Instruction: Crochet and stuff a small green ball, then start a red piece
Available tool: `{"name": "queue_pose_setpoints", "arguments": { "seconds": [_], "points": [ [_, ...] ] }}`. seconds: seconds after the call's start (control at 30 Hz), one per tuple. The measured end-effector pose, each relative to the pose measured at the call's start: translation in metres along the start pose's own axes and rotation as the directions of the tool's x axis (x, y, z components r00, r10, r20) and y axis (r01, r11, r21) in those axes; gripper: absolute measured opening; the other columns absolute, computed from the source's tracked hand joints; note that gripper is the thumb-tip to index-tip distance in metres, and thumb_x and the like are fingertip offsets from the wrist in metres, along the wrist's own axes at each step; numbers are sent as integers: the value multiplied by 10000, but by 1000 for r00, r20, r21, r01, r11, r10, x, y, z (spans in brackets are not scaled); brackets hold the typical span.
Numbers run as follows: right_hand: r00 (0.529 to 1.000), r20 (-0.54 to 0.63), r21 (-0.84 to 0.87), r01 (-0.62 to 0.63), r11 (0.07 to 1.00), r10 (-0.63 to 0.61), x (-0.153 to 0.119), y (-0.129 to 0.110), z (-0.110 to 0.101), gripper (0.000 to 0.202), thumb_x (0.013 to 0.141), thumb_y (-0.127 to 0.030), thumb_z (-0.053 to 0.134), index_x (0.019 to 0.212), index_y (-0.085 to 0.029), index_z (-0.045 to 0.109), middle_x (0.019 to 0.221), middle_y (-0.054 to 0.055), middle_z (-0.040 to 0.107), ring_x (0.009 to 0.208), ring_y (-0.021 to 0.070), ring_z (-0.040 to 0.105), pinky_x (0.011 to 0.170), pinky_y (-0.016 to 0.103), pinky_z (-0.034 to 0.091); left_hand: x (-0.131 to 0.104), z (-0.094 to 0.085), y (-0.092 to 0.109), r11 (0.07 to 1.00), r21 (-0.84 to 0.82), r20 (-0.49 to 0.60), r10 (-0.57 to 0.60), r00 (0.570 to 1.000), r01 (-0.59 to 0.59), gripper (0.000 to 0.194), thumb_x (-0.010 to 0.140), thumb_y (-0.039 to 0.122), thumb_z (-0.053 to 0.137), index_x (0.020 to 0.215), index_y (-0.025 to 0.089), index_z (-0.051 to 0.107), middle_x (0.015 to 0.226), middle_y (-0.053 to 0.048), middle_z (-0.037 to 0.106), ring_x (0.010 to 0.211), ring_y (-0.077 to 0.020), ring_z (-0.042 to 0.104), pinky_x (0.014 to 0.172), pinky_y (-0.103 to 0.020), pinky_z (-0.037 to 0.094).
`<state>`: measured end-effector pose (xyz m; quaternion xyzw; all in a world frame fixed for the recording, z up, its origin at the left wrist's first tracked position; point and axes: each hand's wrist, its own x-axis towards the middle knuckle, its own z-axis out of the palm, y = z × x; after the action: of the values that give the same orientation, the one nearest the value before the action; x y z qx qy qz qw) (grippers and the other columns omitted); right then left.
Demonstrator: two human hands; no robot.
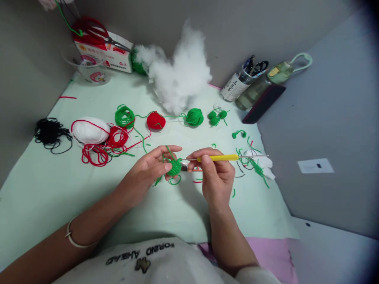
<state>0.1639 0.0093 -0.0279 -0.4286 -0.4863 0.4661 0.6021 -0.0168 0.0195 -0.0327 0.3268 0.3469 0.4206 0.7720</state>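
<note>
Between thumb and fingers, my left hand pinches a small round piece of green crochet. A strand of green yarn runs up over the left forefinger. My right hand is closed round the yellow handle of a crochet hook, held level like a pencil. The metal tip of the hook points left and meets the upper right edge of the crochet piece; whether it is through a stitch I cannot tell. Just behind the fingers lies a small dark and orange item, mostly hidden.
A green yarn ball, a red yarn ball, white yarn and black yarn lie beyond my hands. White stuffing, scissors, a plastic cup, a pen holder and a bottle stand behind. Yarn scraps lie right.
</note>
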Motion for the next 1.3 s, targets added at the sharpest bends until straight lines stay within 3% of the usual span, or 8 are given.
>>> {"name": "queue_pose_setpoints", "arguments": {
  "seconds": [0.2,0.33,0.5,0.63,0.77,0.97,1.17,1.3],
  "points": [
    [999,48,-2,-19,1000,19,0,2,-2,154,983,-323,660,948,-240,785,915,25,767,681,127,690,632,284,603,0,-2,-2,1000,2,30,8,1000,-8,401,851,282,781,1245,254,712,978,-11,619,792,-128,585,704,-260,465],
    [985,170,-80,29,996,-15,2,2,-3,135,971,-310,677,984,-267,804,961,44,779,865,177,722,690,308,601,1,-2,-5,999,25,15,-27,1000,26,642,776,256,867,1373,282,636,1036,-21,619,972,-174,614,822,-280,501],
    [976,214,-110,62,992,-38,2,2,-4,133,962,-285,690,1006,-286,816,950,45,783,869,189,711,734,349,598,1,-1,-5,991,130,8,29,1000,-30,863,742,246,895,1512,276,506,962,15,569,890,-142,594,830,-277,509],
    [978,207,-55,34,998,-22,2,4,-5,120,956,-278,700,974,-275,819,914,38,773,778,159,677,665,306,564,-2,0,-3,946,305,27,105,994,-108,856,802,244,849,1558,288,452,966,16,586,927,-146,589,874,-279,494],
    [986,154,88,-84,993,70,4,8,-4,128,953,-344,704,927,-259,796,886,20,762,724,133,669,626,263,553,-4,3,-3,921,356,-8,169,986,-155,843,812,255,838,1556,326,448,1061,6,609,932,-146,582,841,-270,490],
    [984,113,109,-151,982,139,5,10,0,201,939,-436,704,891,-246,749,830,9,763,692,128,681,640,254,582,-4,-1,-3,839,483,0,286,958,-251,735,810,286,847,1483,346,559,1036,0,666,927,-169,599,865,-293,487],
    [983,109,150,-165,975,149,7,9,-1,213,953,-439,682,896,-236,715,815,9,757,633,117,657,621,256,594,-4,2,4,783,556,15,326,945,-280,649,826,294,824,1443,283,619,944,-16,720,868,-179,628,825,-299,522],
    [981,137,128,-154,980,136,8,8,-2,212,977,-440,650,901,-251,709,826,1,761,656,123,670,641,267,599,-4,4,5,774,571,18,321,947,-273,663,823,318,826,1446,280,604,979,-26,738,950,-210,672,944,-354,536]
  ]
}}
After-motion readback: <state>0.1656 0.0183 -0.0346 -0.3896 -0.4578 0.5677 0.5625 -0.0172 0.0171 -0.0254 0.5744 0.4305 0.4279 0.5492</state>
